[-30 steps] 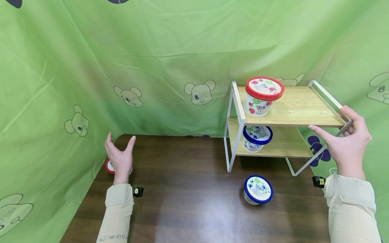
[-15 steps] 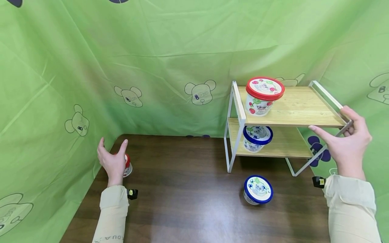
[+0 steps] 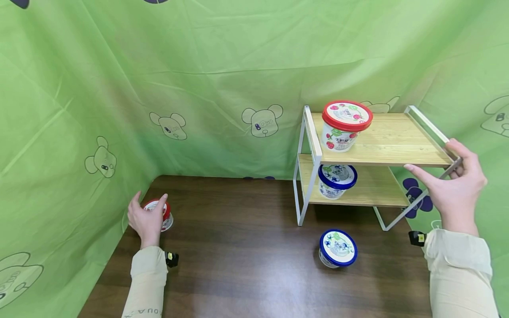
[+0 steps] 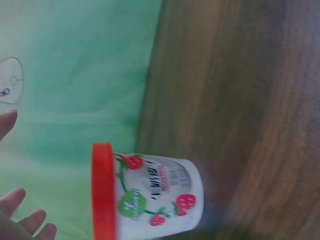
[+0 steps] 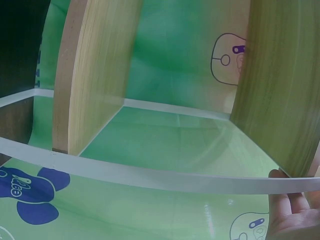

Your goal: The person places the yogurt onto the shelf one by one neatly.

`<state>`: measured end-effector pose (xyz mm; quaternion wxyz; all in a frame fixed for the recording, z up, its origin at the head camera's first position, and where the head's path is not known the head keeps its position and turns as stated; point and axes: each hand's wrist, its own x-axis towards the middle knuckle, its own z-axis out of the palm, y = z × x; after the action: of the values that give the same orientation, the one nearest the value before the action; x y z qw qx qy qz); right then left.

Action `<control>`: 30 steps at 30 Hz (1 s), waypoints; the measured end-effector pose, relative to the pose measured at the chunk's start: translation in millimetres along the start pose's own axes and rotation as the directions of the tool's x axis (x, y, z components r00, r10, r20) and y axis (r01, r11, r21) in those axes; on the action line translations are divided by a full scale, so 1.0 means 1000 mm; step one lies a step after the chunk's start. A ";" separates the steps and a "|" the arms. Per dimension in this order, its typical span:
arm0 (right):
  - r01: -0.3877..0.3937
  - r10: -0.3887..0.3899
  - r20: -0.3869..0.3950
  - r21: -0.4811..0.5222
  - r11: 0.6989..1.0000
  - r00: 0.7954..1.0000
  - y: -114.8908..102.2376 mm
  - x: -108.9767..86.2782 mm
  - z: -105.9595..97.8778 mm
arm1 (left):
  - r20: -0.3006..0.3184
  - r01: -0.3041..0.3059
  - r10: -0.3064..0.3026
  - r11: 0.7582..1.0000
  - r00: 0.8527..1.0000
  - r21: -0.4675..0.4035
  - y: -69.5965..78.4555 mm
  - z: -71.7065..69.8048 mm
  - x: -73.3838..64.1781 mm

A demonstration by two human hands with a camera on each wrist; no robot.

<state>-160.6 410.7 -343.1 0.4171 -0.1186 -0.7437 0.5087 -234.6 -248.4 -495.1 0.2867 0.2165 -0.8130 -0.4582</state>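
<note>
At the left, my left hand [image 3: 146,223] hovers with thumb and fingers spread over a white tub with a red lid [image 3: 167,219], partly hiding it. The left wrist view shows that strawberry-printed tub [image 4: 157,192] apart from the fingertips [image 4: 11,202]. On the right, my right hand [image 3: 459,187] grips the front right corner of a two-tier wooden shelf rack [image 3: 401,137] with a white metal frame. Fingers [image 5: 282,202] curl around the frame beside the board in the right wrist view.
Another red-lidded tub [image 3: 342,132] stands on the upper board at the left. Below it, a blue-lidded tub [image 3: 334,187] sits on the lower board. One more blue-lidded tub [image 3: 338,247] stands on the brown table [image 3: 238,247] before the rack. Green cloth [image 3: 214,88] encloses the table.
My left hand has shifted a little left, then lowered toward the red-lidded tub, whose lid now shows between thumb and fingers. The right hand and the rack have stayed still.
</note>
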 end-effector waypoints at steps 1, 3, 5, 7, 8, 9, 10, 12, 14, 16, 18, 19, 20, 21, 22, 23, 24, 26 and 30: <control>0.001 -0.001 0.000 0.000 1.000 1.000 0.000 0.000 0.000 | 0.000 0.005 -0.005 1.000 1.000 0.008 -0.002 0.000 0.000; 0.000 0.000 0.000 0.002 1.000 1.000 -0.002 -0.001 0.000 | -0.002 0.014 -0.014 1.000 1.000 0.020 -0.007 0.001 -0.001; -0.001 0.001 0.000 0.001 1.000 1.000 -0.003 -0.001 0.000 | -0.003 0.020 -0.020 0.999 1.000 0.034 -0.012 0.002 0.000; -0.003 0.003 0.000 -0.001 1.000 1.000 -0.004 -0.002 0.000 | -0.002 0.026 -0.026 0.999 1.000 0.044 -0.017 0.002 0.000; -0.005 0.005 0.000 -0.002 1.000 1.000 -0.004 -0.002 0.000 | -0.001 0.030 -0.030 0.998 1.000 0.051 -0.019 0.003 0.000; -0.007 0.007 0.000 -0.003 1.000 1.000 -0.004 -0.002 0.000 | 0.000 0.035 -0.035 0.998 0.999 0.059 -0.021 0.003 0.000; -0.008 0.008 0.002 -0.005 1.000 1.000 -0.004 -0.002 0.001 | 0.005 0.042 -0.043 0.997 0.999 0.065 -0.023 0.002 0.000; -0.013 0.013 0.004 -0.007 1.000 1.000 -0.004 -0.001 0.000 | 0.014 0.058 -0.059 0.995 0.998 0.076 -0.026 0.002 0.000; -0.015 0.015 0.007 -0.007 1.000 1.000 -0.004 -0.001 0.000 | 0.021 0.075 -0.077 0.993 0.997 0.087 -0.028 0.002 -0.001; -0.015 0.015 0.008 -0.007 1.000 1.000 -0.003 -0.001 0.000 | 0.025 0.090 -0.093 0.992 0.995 0.093 -0.030 0.002 -0.002; -0.012 0.012 0.006 -0.008 1.000 1.000 -0.002 -0.001 0.000 | 0.025 0.101 -0.104 0.990 0.994 0.094 -0.033 0.002 -0.003; -0.011 0.011 0.005 -0.007 1.000 1.000 -0.002 -0.001 0.000 | 0.024 0.105 -0.108 0.990 0.994 0.093 -0.034 0.002 -0.003; -0.009 0.009 0.005 -0.008 1.000 1.000 -0.002 -0.001 0.000 | 0.023 0.108 -0.110 0.990 0.994 0.088 -0.035 0.002 -0.003; -0.008 0.008 0.004 -0.006 1.000 1.000 -0.002 -0.001 0.000 | 0.024 0.109 -0.111 0.990 0.994 0.084 -0.036 0.002 -0.004; -0.006 0.006 0.004 -0.004 1.000 1.000 -0.002 -0.001 0.000 | 0.027 0.111 -0.113 0.991 0.993 0.079 -0.036 0.002 -0.004; -0.008 0.008 0.004 -0.001 1.000 1.000 -0.001 -0.001 0.000 | 0.029 0.110 -0.112 0.991 0.993 0.074 -0.038 0.002 -0.005; -0.011 0.011 0.004 0.004 1.000 1.000 -0.001 -0.001 0.000 | 0.031 0.109 -0.111 0.992 0.993 0.069 -0.039 0.003 -0.005; -0.015 0.015 0.004 0.007 1.000 1.000 -0.001 0.000 0.000 | 0.039 0.111 -0.114 0.992 0.993 0.060 -0.041 0.003 -0.005; -0.017 0.017 0.006 -0.002 1.000 1.000 0.000 0.000 -0.001 | 0.057 0.119 -0.123 0.991 0.991 0.059 -0.045 0.004 -0.007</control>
<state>-159.8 411.0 -342.8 0.4103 -0.1237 -0.7445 0.5119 -228.4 -263.9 -537.9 0.2277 0.2594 -0.8190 -0.4583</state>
